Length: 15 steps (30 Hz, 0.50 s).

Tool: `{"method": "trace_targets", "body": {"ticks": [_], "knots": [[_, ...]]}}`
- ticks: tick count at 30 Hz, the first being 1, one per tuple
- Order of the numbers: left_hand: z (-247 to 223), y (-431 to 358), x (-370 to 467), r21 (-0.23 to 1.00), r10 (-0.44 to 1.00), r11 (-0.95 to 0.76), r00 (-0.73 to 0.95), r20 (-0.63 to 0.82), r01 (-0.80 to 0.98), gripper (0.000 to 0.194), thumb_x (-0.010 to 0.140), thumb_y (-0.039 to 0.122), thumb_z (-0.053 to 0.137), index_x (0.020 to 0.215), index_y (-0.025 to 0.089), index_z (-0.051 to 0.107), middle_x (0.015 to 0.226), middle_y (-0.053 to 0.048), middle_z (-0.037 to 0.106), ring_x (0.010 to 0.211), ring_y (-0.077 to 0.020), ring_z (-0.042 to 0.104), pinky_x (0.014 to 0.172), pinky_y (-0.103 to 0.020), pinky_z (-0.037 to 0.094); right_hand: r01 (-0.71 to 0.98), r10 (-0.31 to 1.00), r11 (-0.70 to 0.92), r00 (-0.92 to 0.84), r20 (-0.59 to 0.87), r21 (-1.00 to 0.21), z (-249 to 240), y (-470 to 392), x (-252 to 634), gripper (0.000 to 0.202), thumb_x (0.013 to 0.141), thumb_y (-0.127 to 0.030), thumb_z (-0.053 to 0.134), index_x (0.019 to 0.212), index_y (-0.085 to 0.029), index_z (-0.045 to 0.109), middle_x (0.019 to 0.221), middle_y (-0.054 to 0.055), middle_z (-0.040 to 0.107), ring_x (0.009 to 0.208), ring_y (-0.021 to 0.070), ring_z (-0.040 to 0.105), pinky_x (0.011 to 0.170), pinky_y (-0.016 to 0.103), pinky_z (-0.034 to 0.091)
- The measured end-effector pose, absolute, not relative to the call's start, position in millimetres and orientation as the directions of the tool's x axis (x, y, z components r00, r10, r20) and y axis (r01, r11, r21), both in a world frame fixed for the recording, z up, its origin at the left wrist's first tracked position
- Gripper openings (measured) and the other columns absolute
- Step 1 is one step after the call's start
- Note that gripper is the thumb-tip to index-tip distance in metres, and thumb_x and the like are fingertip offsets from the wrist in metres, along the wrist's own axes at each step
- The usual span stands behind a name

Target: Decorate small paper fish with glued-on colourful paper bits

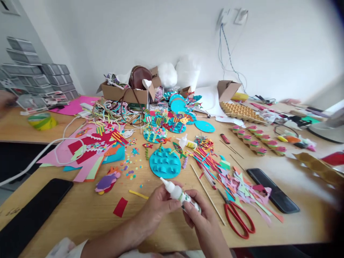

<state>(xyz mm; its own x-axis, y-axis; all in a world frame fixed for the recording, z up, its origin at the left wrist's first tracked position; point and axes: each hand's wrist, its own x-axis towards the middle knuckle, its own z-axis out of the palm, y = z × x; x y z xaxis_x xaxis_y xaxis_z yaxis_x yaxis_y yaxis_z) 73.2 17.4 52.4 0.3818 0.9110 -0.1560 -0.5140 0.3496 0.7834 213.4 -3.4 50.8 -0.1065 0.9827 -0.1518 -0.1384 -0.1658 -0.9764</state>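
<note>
Both hands are on a white glue bottle (176, 192), tilted with its pointed nozzle up and to the left. My left hand (158, 206) grips it near the neck, while my right hand (202, 211) wraps round its lower body. Just beyond the nozzle lies a round blue piece (165, 163) with rows of curled paper scales. A red paper rectangle (120, 207) and a thin yellow strip (138, 194) are on the table left of my left hand. Another white bottle (186, 142) lies behind the blue piece.
Red-handled scissors (238, 215) and a wooden stick (208, 195) lie to the right, near paper scraps (242, 186) and a black phone-like object (272, 190). Coloured paper sheets (80, 150) and a black slab (34, 215) are at left. Boxes (125, 94) stand behind.
</note>
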Motion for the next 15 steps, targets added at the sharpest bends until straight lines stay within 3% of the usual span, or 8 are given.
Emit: {"method": "trace_targets", "body": {"ticks": [2, 5, 9, 12, 15], "knots": [[53, 18, 72, 0.747, 0.911, 0.38, 0.363, -0.198, -0.546, 0.044, 0.058, 0.03, 0.079, 0.094, 0.015, 0.06, 0.085, -0.002, 0.061, 0.081, -0.0148, 0.055, 0.075, -0.025, 0.04, -0.176, 0.993, -0.119, -0.042, -0.113, -0.977, 50, -5, 212, 0.028, 0.07, -0.04, 0.067, 0.088, -0.02, 0.057, 0.059, -0.005, 0.047, 0.049, 0.0077, 0.042, 0.044, 0.018, 0.033], [54, 20, 74, 0.664, 0.903, 0.42, 0.359, -0.237, -0.618, 0.04, 0.058, 0.029, 0.079, 0.091, 0.015, 0.062, 0.081, -0.001, 0.06, 0.073, -0.0119, 0.053, 0.068, -0.022, 0.039, -0.27, 0.996, 0.003, 0.09, -0.022, -0.963, 44, -8, 205, 0.039, 0.061, -0.029, 0.075, 0.095, -0.024, 0.057, 0.083, 0.0, 0.06, 0.071, 0.0139, 0.057, 0.061, 0.023, 0.046], [54, 21, 80, 0.61, 0.899, 0.432, 0.375, -0.228, -0.664, 0.034, 0.062, 0.031, 0.077, 0.091, 0.017, 0.063, 0.087, -0.002, 0.06, 0.08, -0.0131, 0.054, 0.074, -0.024, 0.04, -0.377, 0.987, 0.055, 0.163, -0.008, -0.924, 37, -4, 196, 0.039, 0.061, -0.023, 0.076, 0.096, -0.025, 0.059, 0.093, 0.001, 0.064, 0.084, 0.0179, 0.06, 0.073, 0.029, 0.049], [53, 22, 75, 0.704, 0.897, 0.401, 0.407, -0.172, -0.586, 0.034, 0.072, 0.04, 0.067, 0.097, 0.018, 0.061, 0.094, -0.005, 0.06, 0.084, -0.0143, 0.054, 0.074, -0.025, 0.041, -0.4, 0.976, 0.084, 0.216, -0.005, -0.913, 43, 3, 201, 0.036, 0.063, -0.025, 0.074, 0.096, -0.023, 0.061, 0.088, 0.003, 0.066, 0.076, 0.0173, 0.061, 0.068, 0.029, 0.049], [49, 24, 56, 0.939, 0.901, 0.243, 0.415, -0.126, -0.242, 0.031, 0.087, 0.042, 0.045, 0.103, 0.018, 0.058, 0.097, -0.006, 0.059, 0.086, -0.0168, 0.055, 0.074, -0.028, 0.043, -0.31, 0.931, 0.199, 0.356, 0.081, -0.93, 55, 9, 221, 0.029, 0.068, -0.027, 0.07, 0.095, -0.022, 0.061, 0.09, 0.003, 0.066, 0.068, 0.0137, 0.06, 0.059, 0.024, 0.046]]}}
